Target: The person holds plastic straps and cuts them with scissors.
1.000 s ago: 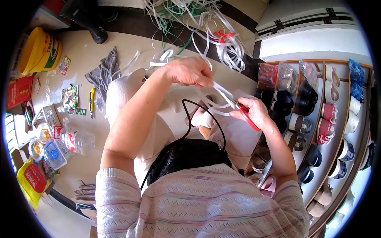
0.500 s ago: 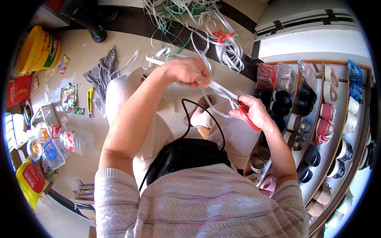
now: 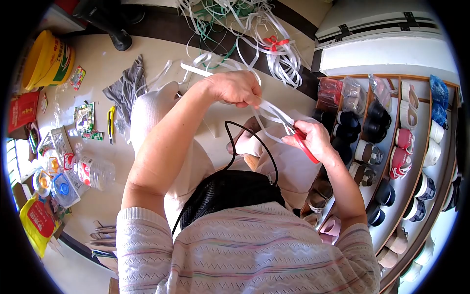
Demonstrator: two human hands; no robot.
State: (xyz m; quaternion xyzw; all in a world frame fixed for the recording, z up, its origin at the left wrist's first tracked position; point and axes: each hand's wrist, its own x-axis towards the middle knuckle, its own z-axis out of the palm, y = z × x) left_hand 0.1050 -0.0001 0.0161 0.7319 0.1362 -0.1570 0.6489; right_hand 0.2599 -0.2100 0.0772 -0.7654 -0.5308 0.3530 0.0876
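Treat white, flat, plastic-looking strips [image 3: 275,113] as light, springy, perhaps slick — best pinched flat across width. Held taut in midair between hands, off left edge of brown wooden shoe rack [image 3: 384,169]. With left hand [image 3: 237,89], clamps strips, fingers curled together. With right hand [image 3: 313,139], grips red-handled scissors [image 3: 307,148], fingers wrapped — blades touching strips, gap too small to tell.

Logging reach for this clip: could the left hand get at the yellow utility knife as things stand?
Probably not directly: the left hand grips white strips, and the left knee seems to lie between it and the yellow utility knife on the floor. Nothing covers the knife itself, though.
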